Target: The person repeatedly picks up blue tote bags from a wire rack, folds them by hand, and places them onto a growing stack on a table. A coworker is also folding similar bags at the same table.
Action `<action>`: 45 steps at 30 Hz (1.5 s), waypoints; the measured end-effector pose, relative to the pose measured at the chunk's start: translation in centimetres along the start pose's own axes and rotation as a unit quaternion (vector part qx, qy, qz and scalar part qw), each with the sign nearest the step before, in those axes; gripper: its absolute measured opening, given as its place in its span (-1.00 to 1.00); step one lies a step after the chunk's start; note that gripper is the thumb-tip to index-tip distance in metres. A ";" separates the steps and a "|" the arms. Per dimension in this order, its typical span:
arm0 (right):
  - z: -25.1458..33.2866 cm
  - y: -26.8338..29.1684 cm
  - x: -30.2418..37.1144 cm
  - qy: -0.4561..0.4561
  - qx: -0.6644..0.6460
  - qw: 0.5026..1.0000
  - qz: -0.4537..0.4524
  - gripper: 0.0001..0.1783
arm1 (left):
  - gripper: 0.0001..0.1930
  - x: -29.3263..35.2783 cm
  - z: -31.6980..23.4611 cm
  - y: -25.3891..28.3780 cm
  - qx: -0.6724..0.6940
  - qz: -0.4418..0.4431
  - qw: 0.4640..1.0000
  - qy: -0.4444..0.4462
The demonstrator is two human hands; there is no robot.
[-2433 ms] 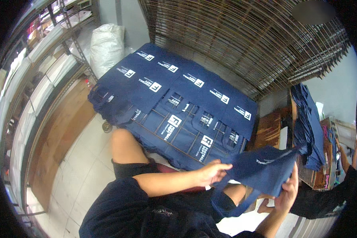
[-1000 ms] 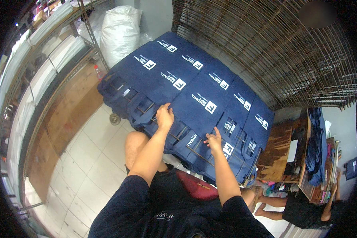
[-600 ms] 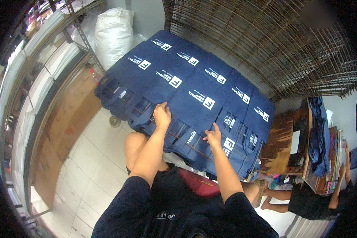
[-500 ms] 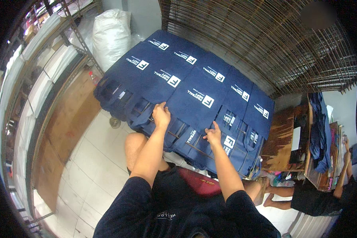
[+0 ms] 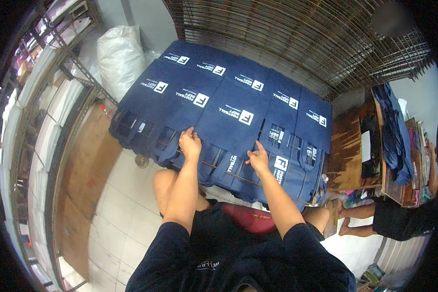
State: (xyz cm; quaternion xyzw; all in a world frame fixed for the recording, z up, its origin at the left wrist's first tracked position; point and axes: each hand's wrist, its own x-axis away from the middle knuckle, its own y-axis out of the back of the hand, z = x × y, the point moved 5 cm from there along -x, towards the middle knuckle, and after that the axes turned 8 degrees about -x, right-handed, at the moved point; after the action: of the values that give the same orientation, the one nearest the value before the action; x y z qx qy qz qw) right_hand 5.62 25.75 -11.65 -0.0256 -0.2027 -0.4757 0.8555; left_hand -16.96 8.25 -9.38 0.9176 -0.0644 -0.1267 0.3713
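Note:
Several navy blue cloth bags (image 5: 236, 100) with white prints and strap handles lie flat in overlapping rows on a rack in front of me. My left hand (image 5: 190, 145) rests at the lower left corner of a middle bag, its fingers reaching onto the cloth. At the same bag's lower right corner is my right hand (image 5: 258, 158), index finger stretched out and thumb apart. Neither hand visibly grasps the cloth, though my palms hide what is under them. Beneath the bags' near edge, thin rack bars and more blue straps show.
Stacked wire racks (image 5: 297, 44) stand tilted behind the bags. At left are shelves of pale flat stacks (image 5: 58, 114) and a white sack (image 5: 121, 63). To the right, dark cloth (image 5: 396, 141) hangs over a wooden table (image 5: 353, 160); another person's legs (image 5: 360, 219) extend nearby.
The view has shifted slightly, so the bags appear further left. Both hands stay at the same bag's lower corners.

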 end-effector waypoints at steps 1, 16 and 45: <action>0.0 -0.1 0.0 0.004 0.007 1.000 0.000 -0.27 | -0.73 -0.1 0.2 0.0 0.004 -0.003 1.000 -0.002; -0.5 0.9 -0.3 0.032 0.067 0.997 -0.022 -0.37 | -0.72 0.1 0.4 -0.6 -0.015 -0.010 1.000 -0.017; -0.8 1.0 0.4 0.046 0.049 0.998 -0.017 -0.39 | -0.70 0.7 0.0 0.1 -0.055 0.003 0.998 0.029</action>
State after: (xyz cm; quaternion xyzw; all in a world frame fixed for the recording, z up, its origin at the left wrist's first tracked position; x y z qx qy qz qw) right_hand 6.91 25.75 -12.09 0.0420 -0.1865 -0.4802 0.8561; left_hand -16.32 8.05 -9.47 0.8989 -0.0495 -0.1022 0.4231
